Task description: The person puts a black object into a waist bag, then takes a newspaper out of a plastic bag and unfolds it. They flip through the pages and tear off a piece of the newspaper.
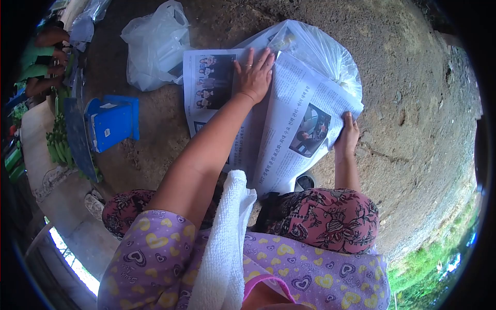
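A folded newspaper printed with columns and photos lies spread in front of my knees. My left hand rests flat on its upper part near the fold, fingers stretched out. At the paper's right edge my right hand grips the sheet, with some fingers hidden by the paper. A clear plastic bag bulges out from beneath the newspaper's far side, its contents mostly covered. Left of the newspaper stands a whitish plastic bag with something pale inside.
A blue weighing scale with a dark plate stands on the bare ground at left. Beyond it are green bananas. Other people's arms show at the far left. A white towel hangs from my neck.
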Available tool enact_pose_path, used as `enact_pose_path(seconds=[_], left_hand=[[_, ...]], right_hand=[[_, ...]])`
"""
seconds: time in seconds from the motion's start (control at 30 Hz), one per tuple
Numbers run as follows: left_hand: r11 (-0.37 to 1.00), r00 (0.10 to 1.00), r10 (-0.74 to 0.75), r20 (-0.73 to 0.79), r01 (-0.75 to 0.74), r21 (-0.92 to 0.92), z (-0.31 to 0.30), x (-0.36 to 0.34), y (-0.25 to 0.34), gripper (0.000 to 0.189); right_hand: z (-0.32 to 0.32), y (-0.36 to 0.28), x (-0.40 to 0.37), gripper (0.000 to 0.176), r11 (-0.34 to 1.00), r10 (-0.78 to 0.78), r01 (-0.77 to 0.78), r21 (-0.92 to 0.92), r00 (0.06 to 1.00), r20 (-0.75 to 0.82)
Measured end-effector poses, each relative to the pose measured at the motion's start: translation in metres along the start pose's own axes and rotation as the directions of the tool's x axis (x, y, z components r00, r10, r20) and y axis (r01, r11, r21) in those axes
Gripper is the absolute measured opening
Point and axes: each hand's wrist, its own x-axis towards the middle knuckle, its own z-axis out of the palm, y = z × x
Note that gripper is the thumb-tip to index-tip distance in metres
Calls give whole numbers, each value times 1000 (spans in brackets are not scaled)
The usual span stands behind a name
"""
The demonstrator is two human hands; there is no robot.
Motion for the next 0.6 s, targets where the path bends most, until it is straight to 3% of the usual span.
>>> enact_pose_path(seconds=[0.13,0.23,0.27,0.3,0.33,0.37,0.4,0.43,0.47,0.53,0.57,0.6], left_hand=[[1000,1000,14,-14,-14,-3,-2,-1,0,48],[1000,1000,23,-9,-23,15,-3,-2,1,49],[999,1000,25,-2,-25,25,-4,-2,0,49],[1000,999,30,-21,-30,9,-3,-3,-2,50],[999,999,34,-38,-34,-8,-1,-2,-4,50],[999,998,40,-54,-41,-24,0,-3,-4,50],[999,998,35,-43,-36,-20,0,-5,-4,50],[999,999,33,-36,-33,-16,-1,-6,-5,50],[999,999,31,-31,-31,-9,-3,-4,-4,50],[1000,999,19,-38,-19,0,0,-3,-1,51],[1000,999,9,-41,-9,7,1,-3,-1,51],[1000,999,11,-42,-11,11,0,-2,-1,51]], right_hand=[[-4,-3,3,31,998,-7,7,-56,1000,8],[-3,-30,15,20,940,-45,60,-336,998,54],[0,-47,16,25,812,-123,140,-566,990,68],[7,-64,15,31,781,-197,226,-581,974,114],[2,-72,30,34,575,-337,367,-731,921,197],[14,-89,32,33,217,-492,421,-881,826,274],[21,-97,41,34,-12,-562,520,-854,703,435],[42,-102,37,34,-108,-623,571,-814,600,503],[59,-105,39,35,-170,-606,704,-689,477,637],[103,-105,24,36,-347,-528,785,-513,289,799],[118,-102,21,37,-364,-433,816,-448,278,857],[130,-97,21,36,-407,-357,788,-462,328,875]])
